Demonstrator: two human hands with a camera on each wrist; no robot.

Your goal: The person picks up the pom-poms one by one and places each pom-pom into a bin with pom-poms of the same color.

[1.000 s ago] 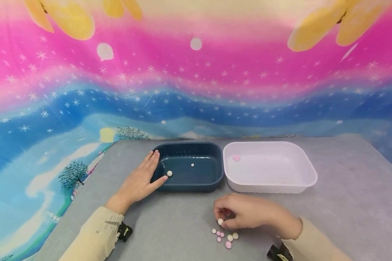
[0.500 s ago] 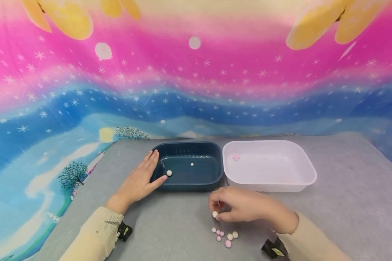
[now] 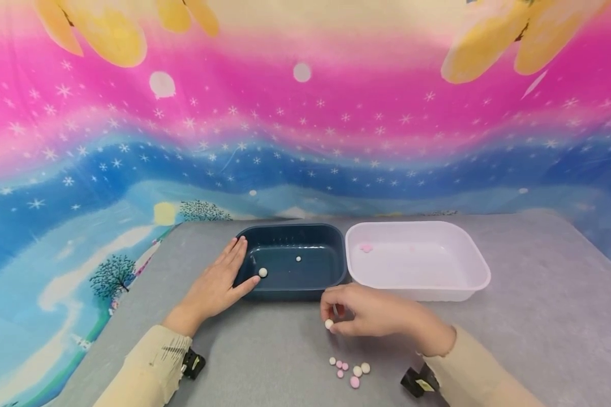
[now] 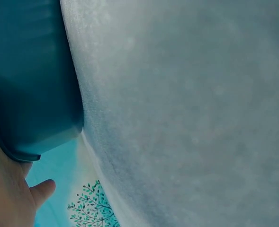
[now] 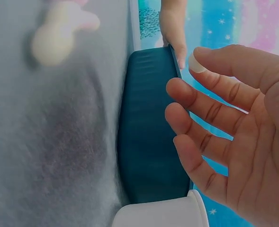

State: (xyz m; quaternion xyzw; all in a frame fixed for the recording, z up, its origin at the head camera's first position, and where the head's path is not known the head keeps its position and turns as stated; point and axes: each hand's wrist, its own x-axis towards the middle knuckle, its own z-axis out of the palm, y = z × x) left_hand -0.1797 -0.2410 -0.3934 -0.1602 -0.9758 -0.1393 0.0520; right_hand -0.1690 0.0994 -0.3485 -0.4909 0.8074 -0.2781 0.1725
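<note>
My right hand (image 3: 374, 311) pinches a small white ball (image 3: 328, 324) between thumb and forefinger, just in front of the trays. In the right wrist view that ball (image 5: 196, 64) is partly hidden by the thumb, while the other fingers bend loosely and hold nothing. My left hand (image 3: 219, 282) rests with straight fingers on the left rim of the dark blue-green tray (image 3: 290, 294), its thumb over the front left corner. Inside this tray lie a larger white ball (image 3: 262, 272) and a tiny white ball (image 3: 298, 259).
A white tray (image 3: 417, 294) stands right beside the dark one, with a pink piece (image 3: 366, 248) inside. Several pink and white balls (image 3: 355, 382) lie loose on the grey table (image 3: 265, 362) near the right hand. A patterned cloth (image 3: 305, 130) hangs behind the table.
My right hand has moved forward and left with the white ball, away from the loose balls and closer to the trays. The left hand stays on the dark tray.
</note>
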